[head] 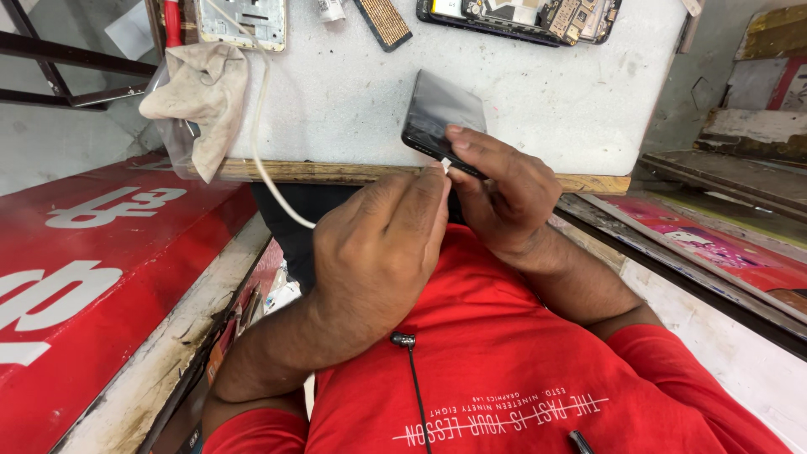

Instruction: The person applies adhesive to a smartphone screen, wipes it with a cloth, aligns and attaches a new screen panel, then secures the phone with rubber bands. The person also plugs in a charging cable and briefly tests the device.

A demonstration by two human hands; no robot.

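My right hand (pixel 504 197) holds a black phone (pixel 437 113) by its near edge, thumb lying on the dark glass, just over the front edge of the white table (pixel 546 109). My left hand (pixel 378 244) is curled beside it. Its fingertips pinch a small white tab (pixel 445 166) at the phone's lower edge. The two hands touch at the fingertips, above my red shirt.
A beige cloth (pixel 202 92) hangs off the table's left corner, with a white cable (pixel 262 160) trailing down. An opened phone with bare circuit boards (pixel 538 17) and a phone frame (pixel 244 21) lie at the far edge. A red signboard (pixel 92 269) stands at left.
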